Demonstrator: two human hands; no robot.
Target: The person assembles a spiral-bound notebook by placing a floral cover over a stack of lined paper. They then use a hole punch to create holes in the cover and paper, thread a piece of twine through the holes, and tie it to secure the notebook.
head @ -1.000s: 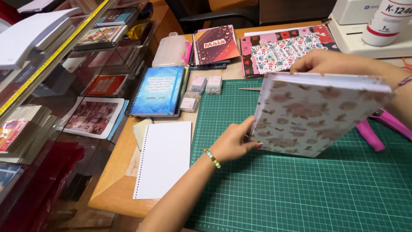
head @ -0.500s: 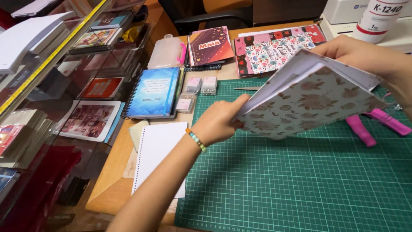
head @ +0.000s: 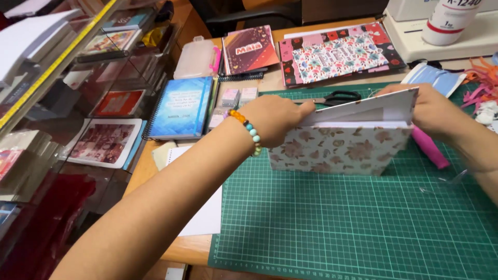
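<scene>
Book [head: 340, 150] with a flower-patterned cover stands on its lower edge on the green cutting mat [head: 353, 228], its top cover lifted a little so the white pages show. Farthest left, a glass shelf [head: 78, 78] holds stacked papers and printed cards, close against the table [head: 155, 171] edge. Next comes a blue spiral notebook [head: 181, 108] lying flat, with a white punched sheet [head: 205, 212] below it, partly under the forearm. Small pale blocks [head: 236, 98] lie between the notebook and the mat's corner. The left hand [head: 275, 116] grips the book's upper left corner, fingers curled shut on the cover edge, a beaded bracelet [head: 248, 130] at the wrist. Behind the book, black-handled scissors [head: 337, 97] rest on the mat, just past the cover's top edge, and two patterned covers [head: 332, 54] lie farther back on the table. The right hand [head: 436, 111] holds the book's upper right corner, fingers closed over the lifted cover. A pink tool [head: 430, 148] lies on the mat just beside the book's right side, under that hand. The mat in front of the book, toward the person, is open. At far right, orange strips [head: 480, 78] crowd the mat's edge.
</scene>
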